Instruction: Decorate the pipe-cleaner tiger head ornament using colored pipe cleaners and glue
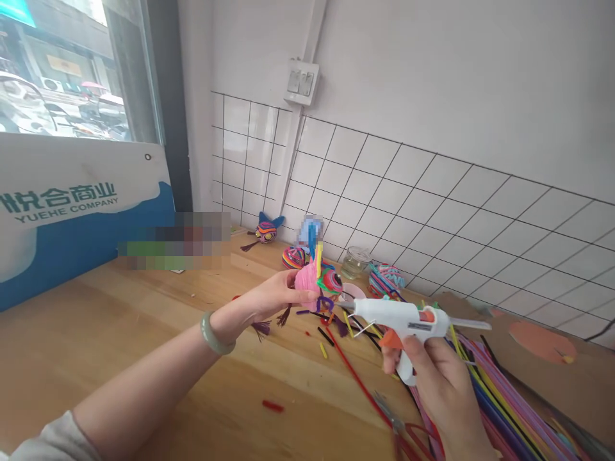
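My left hand [279, 293] is closed around a pink yarn-wrapped ball ornament [307, 288], held above the table. Blue and yellow pieces stick up from its top, and a round red, green and black patch shows on its right side. In my right hand [439, 378] is a white hot glue gun [394, 317] with an orange trigger, a glue stick poking out of its back end. Its nozzle points left, close to the lower right of the ornament; whether the two touch I cannot tell. Fingers of my right hand wrap the handle near the trigger.
Scissors [396, 422] with red handles lie below the glue gun, beside bundled pipe cleaners [504, 397]. Cut bits, including a red piece [273, 406], are scattered on the wooden table [206, 397]. Behind stand a glass jar [355, 262] and a striped ornament with blue ears [266, 230].
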A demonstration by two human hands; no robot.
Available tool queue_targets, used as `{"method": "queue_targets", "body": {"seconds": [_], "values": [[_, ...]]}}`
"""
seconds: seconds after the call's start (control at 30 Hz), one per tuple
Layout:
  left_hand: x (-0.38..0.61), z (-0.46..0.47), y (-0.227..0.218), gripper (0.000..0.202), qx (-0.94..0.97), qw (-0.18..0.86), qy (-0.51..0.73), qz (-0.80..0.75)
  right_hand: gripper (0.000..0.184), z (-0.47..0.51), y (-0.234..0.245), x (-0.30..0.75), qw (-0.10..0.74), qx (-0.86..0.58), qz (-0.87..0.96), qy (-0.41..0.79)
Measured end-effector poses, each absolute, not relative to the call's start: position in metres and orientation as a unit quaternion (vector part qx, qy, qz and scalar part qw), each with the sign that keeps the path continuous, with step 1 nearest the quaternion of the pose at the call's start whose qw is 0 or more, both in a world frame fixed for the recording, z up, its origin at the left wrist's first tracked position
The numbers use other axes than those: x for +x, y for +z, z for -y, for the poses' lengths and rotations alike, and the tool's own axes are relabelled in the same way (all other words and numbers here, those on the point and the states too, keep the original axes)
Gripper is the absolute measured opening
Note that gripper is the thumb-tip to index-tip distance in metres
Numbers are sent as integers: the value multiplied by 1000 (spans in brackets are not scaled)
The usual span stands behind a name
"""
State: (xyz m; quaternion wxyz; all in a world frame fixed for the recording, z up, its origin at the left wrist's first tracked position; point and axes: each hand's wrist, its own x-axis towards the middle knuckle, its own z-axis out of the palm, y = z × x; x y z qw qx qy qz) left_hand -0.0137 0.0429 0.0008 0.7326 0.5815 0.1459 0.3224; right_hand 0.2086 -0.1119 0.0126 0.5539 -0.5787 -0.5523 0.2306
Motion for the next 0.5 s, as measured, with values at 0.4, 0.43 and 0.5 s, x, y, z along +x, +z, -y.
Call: {"method": "queue_targets", "body": {"seconds": [0.4, 0.43, 0.5], "values": [[-13, -26, 15, 45, 658, 672, 271, -204, 37, 132, 15, 200, 456, -614, 643, -27], [-13, -26, 16, 47, 659, 671, 271, -205, 36, 131, 16, 200, 453, -607, 651, -53], [-13, -26, 17, 48, 660, 671, 277, -195, 35, 129, 18, 199, 441, -597, 663, -98]]}}
